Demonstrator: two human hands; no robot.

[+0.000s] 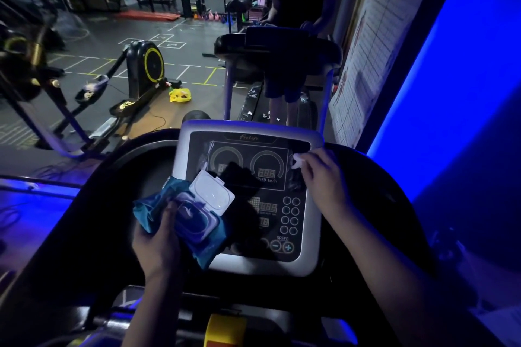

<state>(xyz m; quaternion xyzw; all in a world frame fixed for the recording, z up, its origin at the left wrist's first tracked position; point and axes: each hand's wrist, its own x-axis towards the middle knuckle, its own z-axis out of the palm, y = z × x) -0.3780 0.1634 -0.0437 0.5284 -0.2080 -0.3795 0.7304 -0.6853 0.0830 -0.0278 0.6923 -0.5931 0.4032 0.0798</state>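
Observation:
A treadmill console (248,197) with a dark display panel and a silver frame stands in front of me. My left hand (158,242) grips a blue pack of wet wipes (194,220) at the console's lower left; its white flip lid (212,191) stands open. My right hand (321,177) pinches a small white wipe (296,160) and holds it against the upper right of the display.
A person stands on a second treadmill (279,51) straight ahead. A rowing machine (141,70) and a yellow bag (180,95) sit on the gym floor to the left. A blue-lit wall (451,79) runs along the right. Black handrails (380,183) curve around the console.

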